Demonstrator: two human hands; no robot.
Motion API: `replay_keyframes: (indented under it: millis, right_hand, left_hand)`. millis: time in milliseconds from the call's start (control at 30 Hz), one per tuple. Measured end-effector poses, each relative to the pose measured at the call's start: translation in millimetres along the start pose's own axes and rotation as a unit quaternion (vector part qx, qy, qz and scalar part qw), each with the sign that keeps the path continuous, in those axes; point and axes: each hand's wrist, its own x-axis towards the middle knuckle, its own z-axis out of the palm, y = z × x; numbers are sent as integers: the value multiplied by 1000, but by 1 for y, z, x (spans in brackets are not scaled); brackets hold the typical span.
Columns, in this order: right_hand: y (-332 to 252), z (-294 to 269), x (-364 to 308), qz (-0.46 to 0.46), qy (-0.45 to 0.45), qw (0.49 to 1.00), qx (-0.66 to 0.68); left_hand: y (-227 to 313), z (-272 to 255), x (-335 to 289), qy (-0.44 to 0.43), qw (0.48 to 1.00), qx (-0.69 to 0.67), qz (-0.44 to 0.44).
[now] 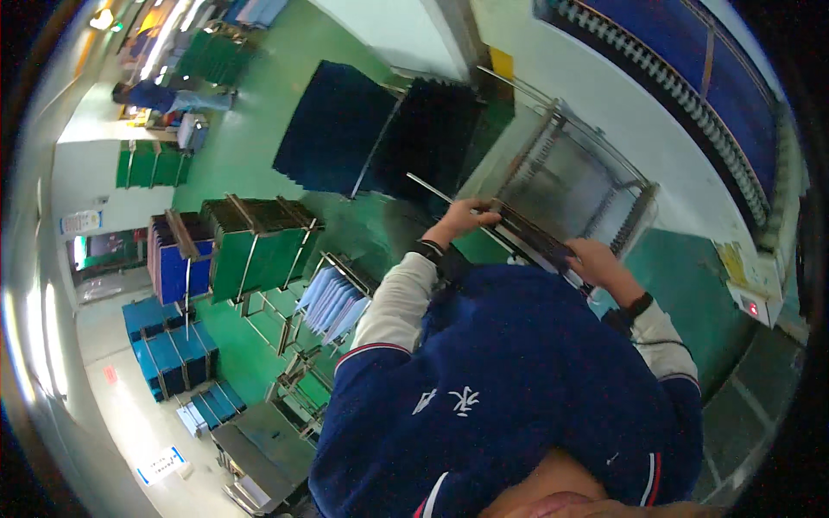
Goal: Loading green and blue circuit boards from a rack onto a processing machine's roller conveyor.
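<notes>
A dark slotted bar [534, 237] runs crosswise in front of my body, with a hand near each end. My left hand [462, 221] is closed around its left end, beside a thin metal rod that sticks out to the left. At the right end my right hand [598, 262] grips the same bar, thumb and fingers curled over it. Just beyond stands a metal-framed rack [639, 180] with toothed side rails, and the bar lies along its near side. My torso hides the lower part of that rack.
Dark blue panels [337, 125] and black panels [432, 129] stand ahead left. Racked green panels [259, 255] and light blue sheets [332, 302] are on the left. A machine with a toothed chain [665, 108] borders the right, above a control box [753, 304]. Another person [173, 99] is far left.
</notes>
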Motion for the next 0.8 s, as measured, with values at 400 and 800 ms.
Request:
replay_keyframes:
  millis: [400,800]
  right_hand:
    - [3,29,21,46,9,997,-62]
    - [2,27,33,-2,-16,989,-147]
  left_hand:
    - [16,-4,-12,13,999,23,25]
    - [7,3,-6,40,998,-2,38]
